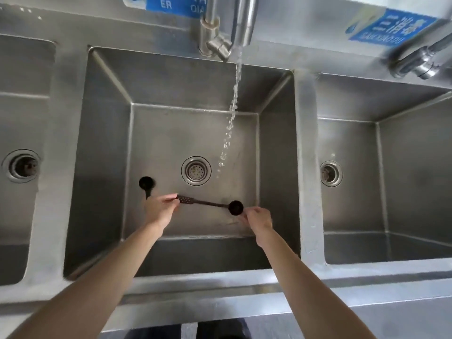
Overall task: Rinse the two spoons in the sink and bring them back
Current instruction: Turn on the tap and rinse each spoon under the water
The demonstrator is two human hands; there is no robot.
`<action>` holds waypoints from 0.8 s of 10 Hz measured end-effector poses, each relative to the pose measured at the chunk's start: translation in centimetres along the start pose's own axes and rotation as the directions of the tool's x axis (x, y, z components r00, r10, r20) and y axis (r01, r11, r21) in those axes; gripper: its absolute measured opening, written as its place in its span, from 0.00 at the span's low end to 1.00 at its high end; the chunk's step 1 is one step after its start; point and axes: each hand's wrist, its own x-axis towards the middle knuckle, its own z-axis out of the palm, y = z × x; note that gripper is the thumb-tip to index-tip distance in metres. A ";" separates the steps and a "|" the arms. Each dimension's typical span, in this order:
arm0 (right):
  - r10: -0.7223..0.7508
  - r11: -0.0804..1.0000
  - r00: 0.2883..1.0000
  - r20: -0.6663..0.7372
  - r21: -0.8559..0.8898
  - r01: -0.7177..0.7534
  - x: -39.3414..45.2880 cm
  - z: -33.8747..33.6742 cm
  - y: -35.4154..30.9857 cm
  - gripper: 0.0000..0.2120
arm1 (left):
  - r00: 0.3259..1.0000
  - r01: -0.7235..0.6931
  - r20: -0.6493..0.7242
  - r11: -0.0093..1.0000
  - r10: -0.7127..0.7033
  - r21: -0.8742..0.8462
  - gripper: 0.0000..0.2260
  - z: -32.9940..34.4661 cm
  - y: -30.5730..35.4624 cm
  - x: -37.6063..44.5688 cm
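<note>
Two dark spoons are over the middle basin of a steel sink (107, 133). My left hand (160, 209) grips both: one spoon (146, 184) points up and left with its round bowl showing, the other spoon (208, 203) lies crosswise to the right. My right hand (258, 217) pinches the round bowl end of that crosswise spoon (236, 207). Water (233, 111) runs from the faucet (241, 23) and lands right of the drain (196, 170), above and apart from the spoons.
Further basins lie on the left (22, 167) and on the right (391, 179), each with a drain. A second tap fitting (415, 61) sits at the back right. Blue labels hang on the back wall. The sink's front rim (220, 289) runs below my forearms.
</note>
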 end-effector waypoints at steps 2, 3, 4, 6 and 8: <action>0.072 0.995 0.991 0.110 -0.074 -0.064 3.8 0.0 2.2 0.14 | 0.985 0.120 0.085 0.954 -0.148 0.275 0.14 2.5 -3.2 1.0; 0.092 0.991 0.989 0.118 -0.106 -0.080 5.6 -0.3 3.3 0.10 | 0.965 0.147 0.155 0.928 -0.210 0.342 0.16 3.6 -4.0 1.2; 0.095 0.977 0.986 0.140 -0.204 -0.065 6.6 -0.4 4.1 0.04 | 0.939 0.232 0.174 0.922 -0.296 0.310 0.15 4.6 -5.3 1.3; 0.109 0.973 0.979 0.175 -0.221 -0.069 7.6 0.0 5.0 0.07 | 0.929 0.289 0.118 0.885 -0.352 0.364 0.18 5.5 -6.1 0.9; 0.129 0.957 0.978 0.163 -0.277 -0.080 8.4 -0.1 5.6 0.15 | 0.906 0.300 0.193 0.894 -0.376 0.332 0.20 5.8 -5.7 1.1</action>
